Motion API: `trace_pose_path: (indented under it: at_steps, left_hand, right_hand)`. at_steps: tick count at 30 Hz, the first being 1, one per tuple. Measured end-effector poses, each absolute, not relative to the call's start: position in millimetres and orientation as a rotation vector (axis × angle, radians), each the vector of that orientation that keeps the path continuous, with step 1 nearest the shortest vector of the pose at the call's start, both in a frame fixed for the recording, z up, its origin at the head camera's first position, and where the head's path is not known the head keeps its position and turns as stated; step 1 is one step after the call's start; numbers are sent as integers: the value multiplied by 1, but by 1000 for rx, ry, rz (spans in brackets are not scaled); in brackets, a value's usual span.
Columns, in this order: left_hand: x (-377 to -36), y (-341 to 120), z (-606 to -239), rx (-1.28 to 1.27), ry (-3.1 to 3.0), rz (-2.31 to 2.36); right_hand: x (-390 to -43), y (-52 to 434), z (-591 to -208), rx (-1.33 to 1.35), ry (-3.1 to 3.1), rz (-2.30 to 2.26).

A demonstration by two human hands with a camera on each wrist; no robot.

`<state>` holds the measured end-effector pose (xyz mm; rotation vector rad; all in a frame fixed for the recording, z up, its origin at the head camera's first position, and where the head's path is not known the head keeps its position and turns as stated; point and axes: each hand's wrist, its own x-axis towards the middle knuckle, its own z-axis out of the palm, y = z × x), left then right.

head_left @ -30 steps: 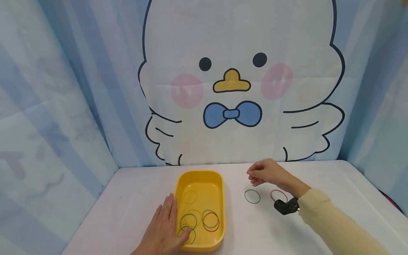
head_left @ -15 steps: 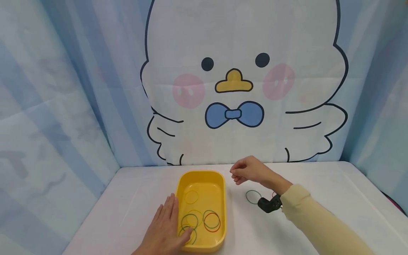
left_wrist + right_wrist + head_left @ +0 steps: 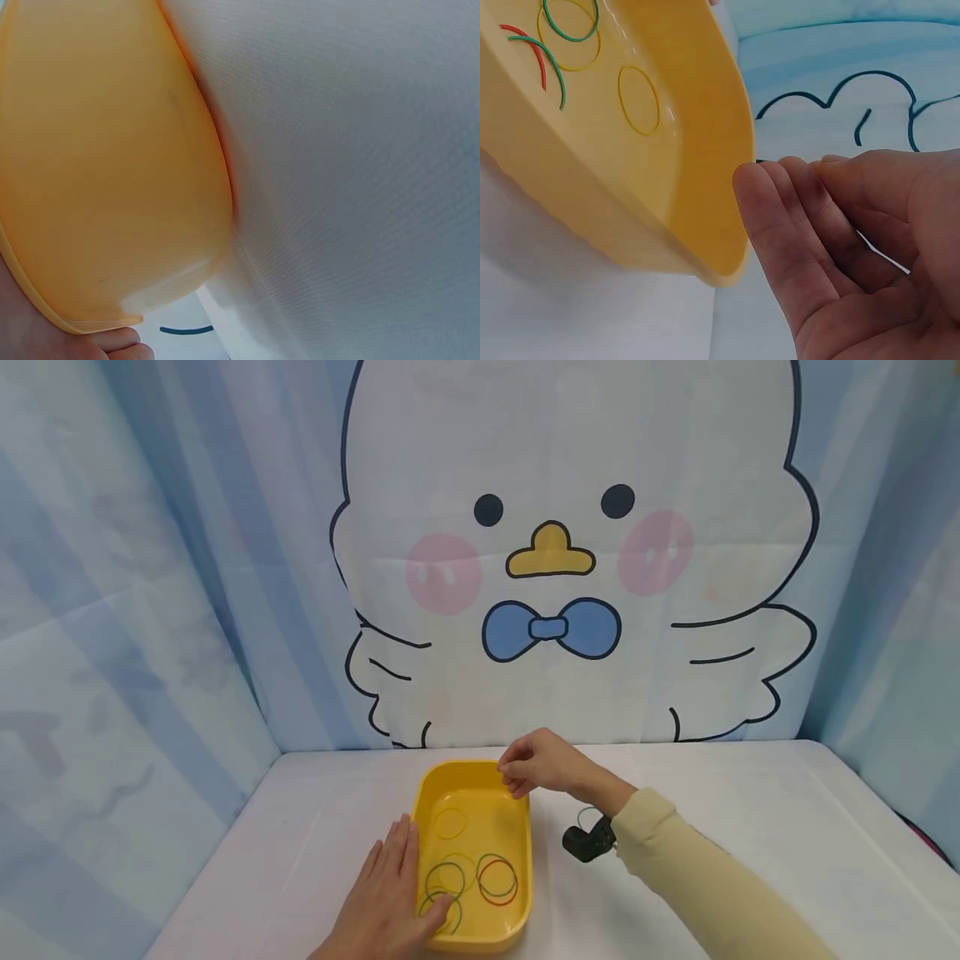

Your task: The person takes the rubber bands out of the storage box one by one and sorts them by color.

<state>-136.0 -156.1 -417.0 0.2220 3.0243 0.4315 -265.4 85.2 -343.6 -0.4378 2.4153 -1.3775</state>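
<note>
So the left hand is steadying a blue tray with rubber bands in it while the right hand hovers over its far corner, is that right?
Not quite: the tray is yellow, not blue, as the head view shows. The left hand does rest on its near-left edge, rubber bands lie inside, and the right hand is over the far corner.

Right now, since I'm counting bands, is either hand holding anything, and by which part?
Left hand holds nothing, lying flat on the yellow tray's rim. Right hand: cannot tell; a thin pale strand crosses its fingers.
</note>
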Motion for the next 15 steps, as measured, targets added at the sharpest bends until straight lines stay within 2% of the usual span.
trace_pose_path:
  at_steps: [15]
  left_hand:
    - [-137, -157, -416, 233, 3024, 447]
  right_hand:
    - [-264, 75, -349, -441, 2387, -1373]
